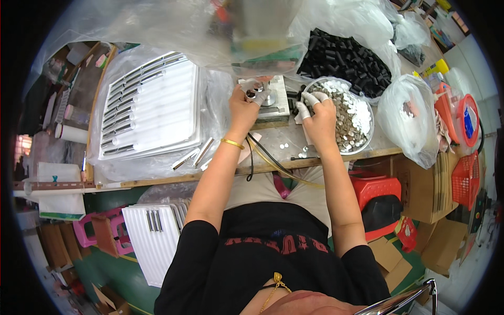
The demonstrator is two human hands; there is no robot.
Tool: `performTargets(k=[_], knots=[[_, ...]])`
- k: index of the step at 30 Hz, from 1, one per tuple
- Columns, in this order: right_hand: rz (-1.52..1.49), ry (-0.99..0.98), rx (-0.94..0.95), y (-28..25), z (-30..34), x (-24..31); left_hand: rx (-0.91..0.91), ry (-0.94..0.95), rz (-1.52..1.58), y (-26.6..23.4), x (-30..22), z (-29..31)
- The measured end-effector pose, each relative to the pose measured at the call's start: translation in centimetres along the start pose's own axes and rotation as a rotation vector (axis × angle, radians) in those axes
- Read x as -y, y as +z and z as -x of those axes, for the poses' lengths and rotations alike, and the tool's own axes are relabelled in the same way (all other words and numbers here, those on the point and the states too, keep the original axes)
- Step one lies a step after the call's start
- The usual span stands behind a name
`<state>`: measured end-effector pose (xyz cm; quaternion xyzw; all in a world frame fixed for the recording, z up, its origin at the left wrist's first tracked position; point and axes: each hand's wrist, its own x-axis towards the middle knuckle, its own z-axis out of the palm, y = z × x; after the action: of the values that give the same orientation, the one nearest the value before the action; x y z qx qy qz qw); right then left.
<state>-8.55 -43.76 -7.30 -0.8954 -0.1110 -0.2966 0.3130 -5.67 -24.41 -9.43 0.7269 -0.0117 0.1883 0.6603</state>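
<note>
My left hand (244,110), with a white cover on a finger, is closed at the left side of a metal fixture block (281,89). A small dark round end shows by its fingers; the rest of that piece is hidden. My right hand (320,118), also with white finger covers, is bent beside black parts (296,98) at the fixture's right side. What its curled fingers hold, I cannot make out. They lie at the left edge of a clear round tub (371,134) full of small silver discs (346,118).
Left stands a stack of white foam trays (170,102) bearing a row of chrome tubes; loose tubes (199,152) lie near the front edge. Black cylindrical parts (344,63) fill a plastic bag behind the tub. Cables (268,155) hang over the table edge. A clear bag (409,118) stands right.
</note>
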Motion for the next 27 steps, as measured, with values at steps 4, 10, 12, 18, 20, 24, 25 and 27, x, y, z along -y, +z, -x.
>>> performTargets(k=[4, 10, 12, 18, 20, 24, 25, 27], knots=[[0.024, 0.004, -0.024, -0.3, -2.2, -2.7, 0.01, 0.051, 0.015, 0.0, 0.1, -0.3], [0.156, -0.138, 0.387, 2.3, -5.9, -4.2, 0.069, 0.269, -0.275, 0.2, -4.0, 0.7], [0.291, -0.156, 0.492, 4.0, -6.3, -3.6, 0.092, 0.262, -0.321, 0.0, -3.8, 1.1], [0.525, -0.22, 0.655, 6.3, -6.5, -3.9, -0.034, 0.644, -0.316, -0.1, -3.8, 1.5], [0.221, -0.136, 0.449, 4.8, -6.3, -4.0, -0.03, 0.716, -0.297, -0.3, -5.9, 1.3], [-0.448, 0.334, 0.394, 1.9, -5.6, -2.6, -0.027, 0.831, -0.247, -1.5, -10.2, 2.6], [-0.446, 0.333, 0.395, 1.5, -5.4, -2.3, -0.034, 0.856, -0.271, -2.3, -11.3, 3.3], [-0.654, 0.431, 0.446, 1.2, -4.8, -2.0, 0.068, 0.803, -0.409, -5.0, -12.2, 4.2]])
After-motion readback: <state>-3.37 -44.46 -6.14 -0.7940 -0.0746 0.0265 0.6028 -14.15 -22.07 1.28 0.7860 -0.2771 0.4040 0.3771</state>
